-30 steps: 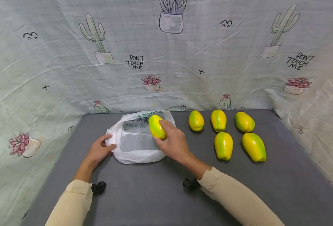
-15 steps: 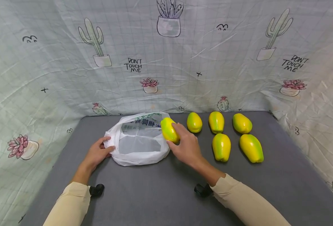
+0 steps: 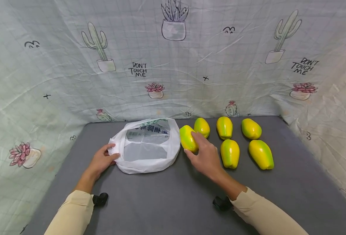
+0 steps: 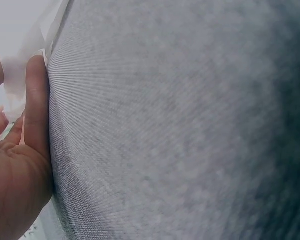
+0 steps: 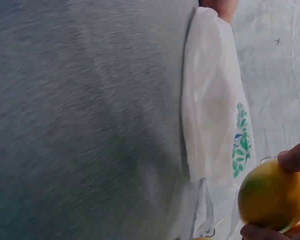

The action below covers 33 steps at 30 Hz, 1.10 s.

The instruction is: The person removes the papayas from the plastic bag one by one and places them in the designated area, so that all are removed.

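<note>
In the head view my right hand (image 3: 204, 156) grips a glossy yellow-green papaya (image 3: 188, 138) between thumb and fingers, just right of the bag's rim. The right wrist view shows that same papaya (image 5: 270, 197) between the fingertips. A white plastic bag (image 3: 145, 165) lies with its mouth spread wide, dark print showing on its inner wall. My left hand (image 3: 102, 161) holds the left edge of the bag, thumb and fingers on the rim. Close up in the left wrist view, the left hand (image 4: 27, 150) lies along the tabletop, with white plastic at its fingers.
Several more papayas (image 3: 230, 153) lie on the right half of the grey table (image 3: 161, 209), in two loose rows. One papaya (image 3: 202, 126) is right behind the held one. A printed cloth (image 3: 190, 94) hangs along the back and sides.
My right hand has moved right with the papaya, from over the bag's mouth to beside its right rim. The left hand stays on the bag's left edge.
</note>
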### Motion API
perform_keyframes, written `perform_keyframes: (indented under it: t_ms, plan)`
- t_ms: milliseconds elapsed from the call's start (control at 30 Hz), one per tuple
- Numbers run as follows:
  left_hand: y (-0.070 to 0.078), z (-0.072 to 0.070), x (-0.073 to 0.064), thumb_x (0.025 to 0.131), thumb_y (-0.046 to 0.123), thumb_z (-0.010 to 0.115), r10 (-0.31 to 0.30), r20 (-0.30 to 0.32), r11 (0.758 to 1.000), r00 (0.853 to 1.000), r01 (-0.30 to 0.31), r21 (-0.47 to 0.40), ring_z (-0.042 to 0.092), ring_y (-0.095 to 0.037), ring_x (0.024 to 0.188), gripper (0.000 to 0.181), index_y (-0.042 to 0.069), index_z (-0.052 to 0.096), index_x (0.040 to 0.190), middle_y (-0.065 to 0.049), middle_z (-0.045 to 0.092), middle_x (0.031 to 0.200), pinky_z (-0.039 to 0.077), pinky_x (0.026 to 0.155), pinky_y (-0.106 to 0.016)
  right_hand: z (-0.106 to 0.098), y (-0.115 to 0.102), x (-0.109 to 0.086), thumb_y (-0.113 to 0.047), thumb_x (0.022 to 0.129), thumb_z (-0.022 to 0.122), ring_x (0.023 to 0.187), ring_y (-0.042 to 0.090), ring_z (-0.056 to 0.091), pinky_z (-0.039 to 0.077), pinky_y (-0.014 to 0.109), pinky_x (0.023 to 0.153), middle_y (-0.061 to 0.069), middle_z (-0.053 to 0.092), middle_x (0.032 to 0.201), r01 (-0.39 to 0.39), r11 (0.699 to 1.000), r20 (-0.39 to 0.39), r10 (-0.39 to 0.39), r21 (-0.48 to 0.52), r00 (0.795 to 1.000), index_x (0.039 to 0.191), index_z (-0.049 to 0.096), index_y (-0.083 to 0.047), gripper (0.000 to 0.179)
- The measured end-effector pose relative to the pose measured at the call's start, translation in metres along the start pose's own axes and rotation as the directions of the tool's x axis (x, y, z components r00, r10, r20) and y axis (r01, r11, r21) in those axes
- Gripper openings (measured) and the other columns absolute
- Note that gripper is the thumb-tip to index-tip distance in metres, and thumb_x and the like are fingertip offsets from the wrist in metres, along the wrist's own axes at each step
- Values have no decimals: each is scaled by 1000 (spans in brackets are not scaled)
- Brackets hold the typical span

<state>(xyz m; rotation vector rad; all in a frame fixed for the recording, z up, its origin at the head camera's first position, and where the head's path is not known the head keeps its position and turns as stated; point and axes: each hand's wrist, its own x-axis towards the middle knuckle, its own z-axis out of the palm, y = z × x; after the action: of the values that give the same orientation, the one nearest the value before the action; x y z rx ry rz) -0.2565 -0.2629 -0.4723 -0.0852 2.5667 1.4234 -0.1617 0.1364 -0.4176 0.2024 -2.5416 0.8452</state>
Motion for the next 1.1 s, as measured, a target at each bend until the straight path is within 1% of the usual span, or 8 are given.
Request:
perform_keyframes:
  t_ms: [100, 167, 267, 500, 633, 800, 967, 1100]
  plan:
    - [-1, 2, 3, 99, 18, 67, 5, -13, 1000, 1000, -5, 4, 57, -4, 87, 66, 1, 38, 156, -24, 54, 127, 55, 72, -16, -3, 6, -3, -23, 86, 86, 121, 37, 68, 56, 57, 100, 19, 64, 142, 14, 999, -9, -14, -35, 1000, 145, 57, -3, 68]
    - [1, 2, 3, 99, 18, 68, 6, -12, 1000, 1000, -5, 12, 58, -5, 88, 66, 2, 39, 156, -25, 54, 128, 55, 72, -16, -5, 10, -5, -23, 85, 86, 118, 37, 69, 57, 56, 99, 19, 65, 140, 7, 999, -19, -8, -49, 1000, 144, 58, -3, 68]
    - [3, 2, 4, 99, 19, 68, 16, -8, 1000, 1000, -16, 14, 58, -6, 88, 67, 1, 38, 156, -26, 54, 129, 56, 72, -16, -8, 15, -9, -22, 85, 87, 117, 38, 68, 56, 56, 99, 19, 64, 139, -5, 999, -28, 4, -53, 1000, 144, 57, -2, 69]
    - [0, 0, 2, 100, 18, 67, 4, 2, 1000, 1000, -4, 21, 58, -6, 86, 67, 0, 37, 156, -25, 54, 125, 55, 71, -16, -11, 25, -19, -20, 84, 87, 115, 38, 68, 56, 57, 100, 21, 63, 139, -32, 998, -30, 30, -60, 999, 143, 57, -1, 69]
    - [-1, 0, 2, 100, 20, 68, 7, -1, 999, 1000, -7, 32, 58, -5, 86, 68, 1, 37, 157, -27, 54, 128, 55, 71, -16, -13, 28, -23, -21, 85, 87, 115, 40, 68, 55, 61, 97, 21, 62, 140, -60, 995, -32, 58, -77, 998, 144, 57, -2, 69]
    - [-2, 0, 3, 100, 20, 68, 11, -6, 999, 1000, -11, 39, 57, -6, 89, 67, 1, 38, 157, -28, 54, 132, 55, 71, -16, -14, 31, -27, -19, 85, 86, 115, 41, 67, 55, 64, 93, 22, 62, 140, -69, 994, -38, 66, -87, 997, 144, 56, -2, 68]
    - [-2, 0, 4, 100, 19, 68, 15, -8, 999, 1000, -14, 32, 57, -5, 90, 66, 0, 38, 156, -29, 54, 133, 55, 71, -16, -13, 34, -30, -20, 86, 86, 112, 40, 67, 56, 64, 91, 23, 62, 138, -75, 991, -27, 72, -108, 997, 144, 56, -2, 68]
    - [-2, 0, 4, 100, 20, 68, 10, -8, 999, 1000, -10, 38, 57, -6, 90, 66, 0, 38, 156, -29, 54, 132, 55, 71, -16, -12, 36, -32, -22, 86, 86, 116, 40, 67, 55, 64, 94, 23, 61, 140, -103, 989, -5, 103, -110, 995, 145, 55, -2, 69]
